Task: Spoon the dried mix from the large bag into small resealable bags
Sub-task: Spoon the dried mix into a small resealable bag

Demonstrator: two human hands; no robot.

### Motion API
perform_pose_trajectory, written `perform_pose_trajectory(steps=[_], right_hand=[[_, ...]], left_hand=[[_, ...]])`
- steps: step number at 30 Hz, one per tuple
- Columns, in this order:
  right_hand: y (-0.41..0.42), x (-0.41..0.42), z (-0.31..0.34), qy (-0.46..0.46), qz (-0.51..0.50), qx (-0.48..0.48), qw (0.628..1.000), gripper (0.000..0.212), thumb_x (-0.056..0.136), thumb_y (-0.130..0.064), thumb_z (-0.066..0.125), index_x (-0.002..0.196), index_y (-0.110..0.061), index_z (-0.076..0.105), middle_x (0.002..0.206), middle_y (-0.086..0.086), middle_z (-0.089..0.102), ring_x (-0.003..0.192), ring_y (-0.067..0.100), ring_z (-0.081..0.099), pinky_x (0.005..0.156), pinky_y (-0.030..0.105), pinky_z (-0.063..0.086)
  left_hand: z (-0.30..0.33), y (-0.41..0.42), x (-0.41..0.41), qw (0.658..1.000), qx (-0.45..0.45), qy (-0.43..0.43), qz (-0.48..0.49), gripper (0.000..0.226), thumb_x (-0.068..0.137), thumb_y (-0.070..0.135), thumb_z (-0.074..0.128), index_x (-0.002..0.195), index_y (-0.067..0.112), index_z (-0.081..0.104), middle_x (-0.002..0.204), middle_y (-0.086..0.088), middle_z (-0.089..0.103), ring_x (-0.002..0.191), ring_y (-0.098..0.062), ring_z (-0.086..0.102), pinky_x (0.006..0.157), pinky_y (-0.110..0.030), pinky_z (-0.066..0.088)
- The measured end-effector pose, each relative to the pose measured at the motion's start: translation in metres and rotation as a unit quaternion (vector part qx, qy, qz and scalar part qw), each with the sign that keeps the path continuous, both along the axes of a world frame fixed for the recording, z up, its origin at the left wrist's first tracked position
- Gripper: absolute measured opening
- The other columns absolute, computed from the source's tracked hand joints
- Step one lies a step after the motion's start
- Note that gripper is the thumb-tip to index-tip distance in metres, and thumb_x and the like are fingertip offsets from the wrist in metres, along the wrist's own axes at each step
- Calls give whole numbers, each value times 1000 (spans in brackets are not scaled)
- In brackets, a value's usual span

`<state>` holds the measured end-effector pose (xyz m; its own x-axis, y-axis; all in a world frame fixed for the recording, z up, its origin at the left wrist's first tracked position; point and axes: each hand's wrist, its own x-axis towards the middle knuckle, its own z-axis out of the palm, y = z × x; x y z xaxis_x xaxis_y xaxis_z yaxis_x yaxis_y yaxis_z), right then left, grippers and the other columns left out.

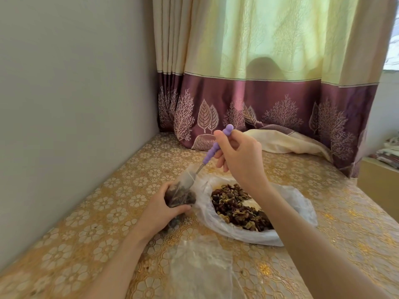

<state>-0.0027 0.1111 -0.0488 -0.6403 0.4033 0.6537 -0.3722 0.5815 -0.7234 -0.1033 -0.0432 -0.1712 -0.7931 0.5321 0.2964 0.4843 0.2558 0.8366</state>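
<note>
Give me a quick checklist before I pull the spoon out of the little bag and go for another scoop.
1. Left hand grips small bag: ok.
2. Right hand holds spoon by its purple handle: ok.
3. Spoon bowl emptied: cannot tell, hidden in the bag mouth.
4. Large bag lies open, dried mix exposed: ok.
5. Room left in small bag: cannot tell.

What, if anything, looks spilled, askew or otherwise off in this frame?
Nothing stands out. The left hand grips the small bag, the right hand holds the purple-handled spoon with its bowl inside the bag's mouth, and the dried mix sits inside the large bag. No spilled pieces are clearly visible on the tablecloth.
</note>
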Motion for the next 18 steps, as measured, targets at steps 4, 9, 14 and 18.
perform_pose_trajectory(steps=[4, 9, 14, 18], right_hand=[[15, 16, -1, 44, -21, -41, 998, 34, 98, -22, 51, 68, -8, 59, 57, 3, 69, 41, 13, 55, 39, 23, 44], [49, 39, -16, 87, -71, -152, 982, 38, 100, -23, 48, 67, -9, 60, 50, -2, 65, 40, 9, 54, 37, 18, 42], [91, 64, -49, 51, -149, -209, 965, 37, 99, -27, 48, 70, -8, 61, 51, 1, 64, 43, 12, 56, 41, 21, 45], [114, 78, -68, -8, -208, -205, 956, 39, 99, -28, 48, 67, -9, 61, 51, 1, 63, 48, 19, 58, 47, 26, 47]], left_hand=[[1, 0, 1, 1000, 1, 2, 6, 48, 65, 32, 83, 95, 43, 48, 95, 17, 63, 84, 7, 58, 64, -8, 39], [2, 1, 3, 1000, -17, 11, 2, 43, 66, 37, 80, 94, 41, 47, 93, 15, 63, 85, 3, 58, 64, -11, 38], [3, 0, 6, 999, -39, 16, 5, 41, 65, 44, 77, 93, 39, 48, 92, 16, 62, 82, 5, 57, 62, -10, 38], [2, 1, 6, 999, -51, 15, 11, 49, 65, 44, 77, 104, 37, 48, 93, 18, 59, 85, 5, 54, 65, -13, 38]])
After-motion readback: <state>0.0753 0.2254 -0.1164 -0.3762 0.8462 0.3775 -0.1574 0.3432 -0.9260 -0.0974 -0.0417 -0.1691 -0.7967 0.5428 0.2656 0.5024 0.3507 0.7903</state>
